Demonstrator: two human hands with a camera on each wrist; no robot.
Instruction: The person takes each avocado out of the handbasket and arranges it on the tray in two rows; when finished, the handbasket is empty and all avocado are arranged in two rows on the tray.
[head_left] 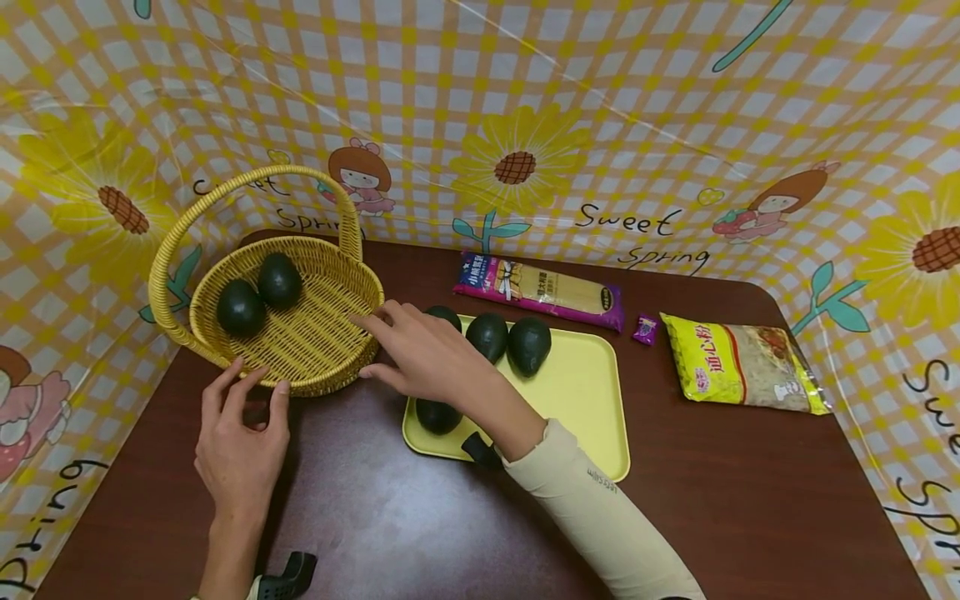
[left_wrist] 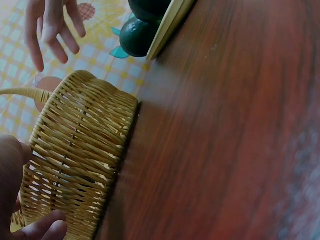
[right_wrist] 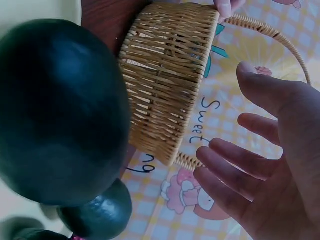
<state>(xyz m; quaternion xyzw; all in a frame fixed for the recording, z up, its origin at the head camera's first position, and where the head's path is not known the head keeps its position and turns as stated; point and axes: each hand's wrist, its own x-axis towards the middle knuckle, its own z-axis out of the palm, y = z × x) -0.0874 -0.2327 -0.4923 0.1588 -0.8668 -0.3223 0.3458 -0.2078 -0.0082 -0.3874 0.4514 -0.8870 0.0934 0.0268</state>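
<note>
Two dark green avocados lie at the left inside a yellow wicker basket with a tall arched handle. At its near rim, my left hand holds on, fingers bent over the edge and thumb on the outer wall. Over the right side of the basket reaches my right hand, its spread fingers holding nothing. Several more avocados rest on a yellow tray, partly hidden under the right forearm. One avocado looms close in the right wrist view.
Behind the tray lies a long noodle packet, with a small purple wrapped piece beside it. A yellow pasta bag is at the right. Patterned cloth walls off the back and sides of the brown table.
</note>
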